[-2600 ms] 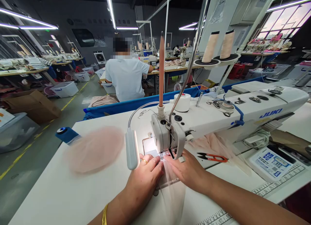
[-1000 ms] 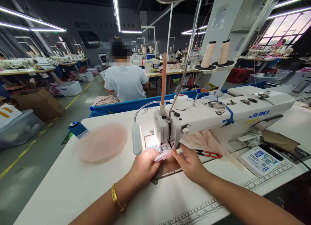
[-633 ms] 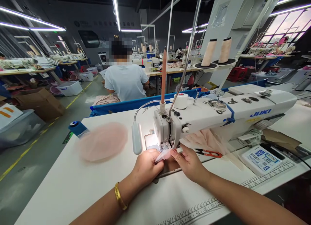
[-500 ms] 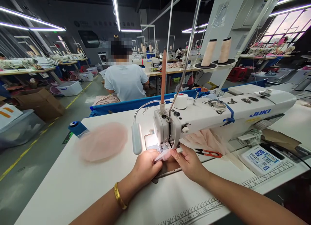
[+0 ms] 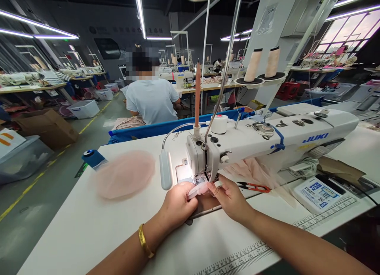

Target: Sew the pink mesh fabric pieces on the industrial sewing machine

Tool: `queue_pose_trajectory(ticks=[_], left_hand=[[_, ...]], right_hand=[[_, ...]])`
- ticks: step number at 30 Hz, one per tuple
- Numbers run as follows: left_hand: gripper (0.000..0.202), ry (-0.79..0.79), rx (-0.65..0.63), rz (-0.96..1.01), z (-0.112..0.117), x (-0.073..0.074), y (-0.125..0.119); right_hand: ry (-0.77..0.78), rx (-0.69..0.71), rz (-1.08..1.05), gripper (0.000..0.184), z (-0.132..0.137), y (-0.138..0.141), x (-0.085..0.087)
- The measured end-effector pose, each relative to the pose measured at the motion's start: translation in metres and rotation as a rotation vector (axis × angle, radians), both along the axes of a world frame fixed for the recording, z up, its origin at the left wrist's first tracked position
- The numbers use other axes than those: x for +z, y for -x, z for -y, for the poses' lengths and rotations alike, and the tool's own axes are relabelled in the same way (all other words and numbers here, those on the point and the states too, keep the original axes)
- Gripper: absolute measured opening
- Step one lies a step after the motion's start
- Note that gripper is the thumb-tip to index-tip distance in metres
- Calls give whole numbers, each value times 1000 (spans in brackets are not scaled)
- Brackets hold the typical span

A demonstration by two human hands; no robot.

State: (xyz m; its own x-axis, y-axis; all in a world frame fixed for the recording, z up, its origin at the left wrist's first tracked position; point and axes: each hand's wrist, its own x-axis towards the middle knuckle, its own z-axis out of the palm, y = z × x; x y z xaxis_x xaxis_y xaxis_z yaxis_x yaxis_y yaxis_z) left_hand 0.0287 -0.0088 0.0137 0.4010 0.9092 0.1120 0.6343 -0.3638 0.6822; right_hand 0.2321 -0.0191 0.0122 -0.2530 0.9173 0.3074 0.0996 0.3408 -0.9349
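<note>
A small strip of pale pink fabric (image 5: 197, 190) is stretched between my two hands, just in front of the sewing machine's needle area. My left hand (image 5: 179, 200) pinches its left end, thumb and fingers closed. The other end is pinched by my right hand (image 5: 227, 196), which has a white wrap on one finger. Directly behind the hands stands the white sewing machine (image 5: 204, 156), its lamp lighting the needle plate. The presser foot is partly hidden by the fingers. More sheer pink fabric (image 5: 252, 170) lies under the machine's arm.
Red-handled thread snips (image 5: 254, 186) lie right of my right hand. On the left are a round sheer pink piece (image 5: 126, 174) and a blue thread cone (image 5: 94, 158). A white-and-blue box (image 5: 319, 194) sits at right, by a printed ruler (image 5: 237, 263). A person (image 5: 151, 97) sits ahead.
The view has shifted slightly. Between my hands the fabric strip shows a little more of its surface; both hands keep their grip in nearly the same place.
</note>
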Motion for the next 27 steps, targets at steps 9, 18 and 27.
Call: queue_pose_trajectory(ticks=[9, 18, 27], left_hand=[[23, -19, -11, 0, 0, -2, 0], [26, -15, -33, 60, 4, 2, -2], [19, -33, -43, 72, 4, -1, -3]], right_hand=[[33, 5, -18, 31, 0, -1, -7], [3, -43, 55, 34, -1, -1, -6], [37, 18, -18, 30, -1, 0, -2]])
